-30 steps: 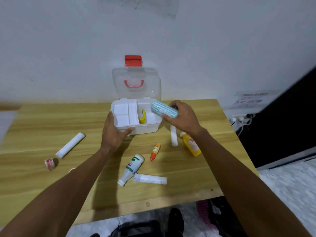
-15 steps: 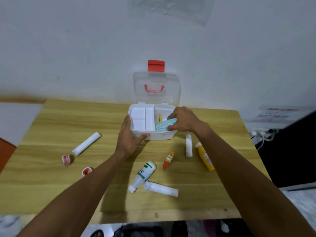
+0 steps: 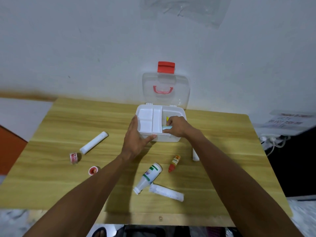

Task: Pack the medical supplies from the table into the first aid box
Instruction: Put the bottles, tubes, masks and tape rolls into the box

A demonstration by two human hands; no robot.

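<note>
The white first aid box (image 3: 171,109) stands open at the table's far edge, its clear lid with a red latch leaning on the wall. My left hand (image 3: 136,140) grips the box's front left corner. My right hand (image 3: 177,126) reaches into the right compartment, closed on a light blue striped pack (image 3: 166,127), beside a yellow item (image 3: 167,118). On the table lie a long white roll (image 3: 94,142), two small red-and-white tape rolls (image 3: 73,157) (image 3: 93,170), a white bottle with green bands (image 3: 149,177), another white roll (image 3: 166,194) and a small orange-red dropper bottle (image 3: 174,163).
A white roll (image 3: 195,155) pokes out from behind my right forearm. The wooden table (image 3: 51,177) ends at a wall behind the box. Cables and a socket strip (image 3: 271,140) sit off the right edge, with a paper notice (image 3: 289,121) above.
My right hand has carried the blue striped pack from above the box down into its right compartment. My left hand has stayed on the box. The view has tilted and shifted.
</note>
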